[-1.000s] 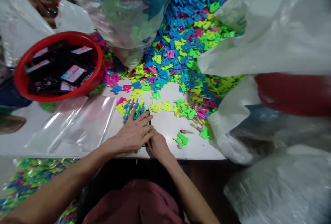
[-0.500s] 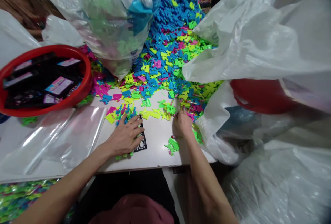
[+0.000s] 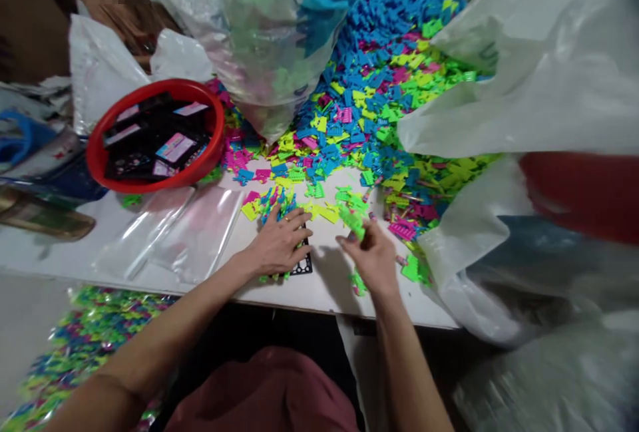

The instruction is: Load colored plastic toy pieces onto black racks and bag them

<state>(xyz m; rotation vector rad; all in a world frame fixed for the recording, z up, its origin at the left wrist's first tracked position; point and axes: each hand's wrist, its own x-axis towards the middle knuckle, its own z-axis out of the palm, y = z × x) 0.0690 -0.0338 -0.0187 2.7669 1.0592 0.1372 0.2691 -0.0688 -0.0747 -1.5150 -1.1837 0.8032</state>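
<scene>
My left hand (image 3: 280, 240) lies spread, palm down, on a black plate with round holes (image 3: 301, 265), which it partly covers. Small blue, yellow and pink plastic pieces (image 3: 279, 204) sit just beyond its fingertips, and green bits peek out under the palm. My right hand (image 3: 373, 255) is curled, thumb and fingers around a bright green plastic piece (image 3: 354, 224). More green pieces (image 3: 358, 283) lie on the white table (image 3: 329, 285) beside that hand's wrist.
A large heap of coloured plastic pieces (image 3: 344, 112) covers the back. A red basin (image 3: 218, 142) with black packs stands at left, near clear plastic sleeves (image 3: 204, 235). A full bag (image 3: 269, 39) stands behind my hands; white sacking (image 3: 474, 112) hangs at right.
The camera view has swung left. My right hand has drawn back slightly from the heap's edge, with a green piece at its fingers. The left hand stays on the black plate.
</scene>
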